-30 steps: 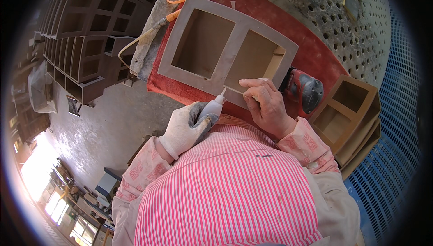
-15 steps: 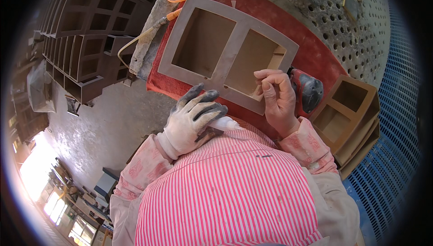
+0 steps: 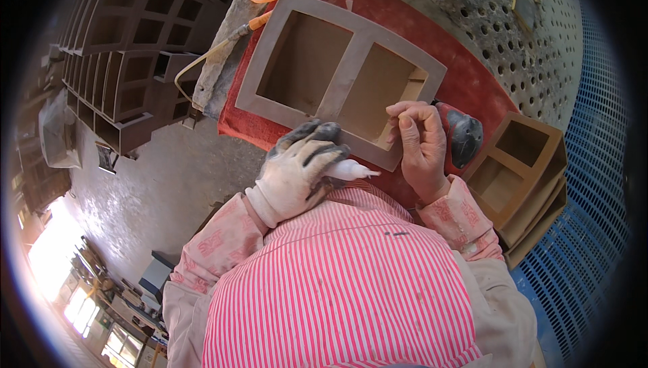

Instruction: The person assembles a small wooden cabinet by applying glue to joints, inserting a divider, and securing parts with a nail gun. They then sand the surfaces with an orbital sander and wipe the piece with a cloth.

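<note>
A grey wooden frame-like box point(image 3: 342, 74) with two rectangular openings lies at an angle on a red cloth point(image 3: 248, 125). My left hand point(image 3: 293, 173), in a white glove with dark, worn fingertips, is closed round a small white squeeze bottle point(image 3: 352, 169). The bottle's narrow nozzle points right, beside the box's near edge. My bare right hand point(image 3: 424, 146) is held over the box's near right corner, thumb and fingers curled together. Whatever may be between those fingertips is too small to tell.
A red and black power tool point(image 3: 464, 137) sits just right of my right hand. Brown two-opening boxes point(image 3: 503, 186) are stacked at the right, by blue slatted flooring point(image 3: 574, 233). An orange air gun point(image 3: 260, 21) with a hose lies at the left. More boxes point(image 3: 135, 23) stand far left.
My left hand has turned and moved slightly right and up, bringing more of the white bottle into sight. My right hand has shifted slightly right, its fingers still curled.
</note>
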Motion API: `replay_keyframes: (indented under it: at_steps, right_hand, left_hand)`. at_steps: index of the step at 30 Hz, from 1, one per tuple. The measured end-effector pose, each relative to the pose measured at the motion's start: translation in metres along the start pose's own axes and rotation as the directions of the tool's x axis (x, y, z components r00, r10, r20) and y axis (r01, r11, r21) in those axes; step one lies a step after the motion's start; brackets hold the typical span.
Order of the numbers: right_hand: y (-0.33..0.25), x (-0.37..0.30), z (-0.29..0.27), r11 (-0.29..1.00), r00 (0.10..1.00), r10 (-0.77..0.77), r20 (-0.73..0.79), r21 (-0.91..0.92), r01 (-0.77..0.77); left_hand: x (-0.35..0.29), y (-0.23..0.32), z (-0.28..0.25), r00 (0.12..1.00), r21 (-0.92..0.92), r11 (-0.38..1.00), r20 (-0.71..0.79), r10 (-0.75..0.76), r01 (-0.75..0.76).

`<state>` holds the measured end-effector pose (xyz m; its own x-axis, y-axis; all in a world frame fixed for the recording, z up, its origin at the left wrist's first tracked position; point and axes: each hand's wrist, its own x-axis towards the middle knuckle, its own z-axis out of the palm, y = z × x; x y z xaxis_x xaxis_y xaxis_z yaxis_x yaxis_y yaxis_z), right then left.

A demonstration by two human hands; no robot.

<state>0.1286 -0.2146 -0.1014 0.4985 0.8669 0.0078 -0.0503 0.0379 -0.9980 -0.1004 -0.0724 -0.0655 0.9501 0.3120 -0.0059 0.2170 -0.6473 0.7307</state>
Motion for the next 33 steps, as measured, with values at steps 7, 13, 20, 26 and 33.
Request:
replay_keyframes:
  at_steps: [7, 13, 20, 26, 33]
  right_hand:
    - [0.0, 0.0, 0.0, 1.0, 1.0, 0.01, 0.007, -0.008, -0.01]
    - [-0.004, 0.0, 0.0, 0.998, 0.998, 0.041, 0.042, -0.047, -0.039]
    - [-0.013, 0.01, 0.018, 0.881, 0.983, -0.074, 0.17, -0.451, 0.144]
    - [-0.014, 0.02, 0.043, 0.817, 0.97, -0.018, 0.244, -0.555, 0.155]
    - [-0.01, 0.017, 0.046, 0.763, 0.949, -0.12, 0.29, -0.585, 0.275]
  left_hand:
    - [0.007, 0.006, 0.005, 0.992, -0.002, 0.999, 0.122, 0.034, -0.034]
    - [-0.001, -0.006, -0.002, 1.0, 0.006, 1.0, 0.029, -0.007, 0.007]
    - [-0.041, -0.014, -0.015, 0.976, -0.035, 0.996, -0.196, -0.091, 0.085]
    - [-0.053, -0.014, -0.009, 0.966, -0.085, 0.992, -0.235, -0.109, 0.092]
    - [-0.057, -0.017, -0.008, 0.962, -0.092, 0.992, -0.253, -0.106, 0.086]
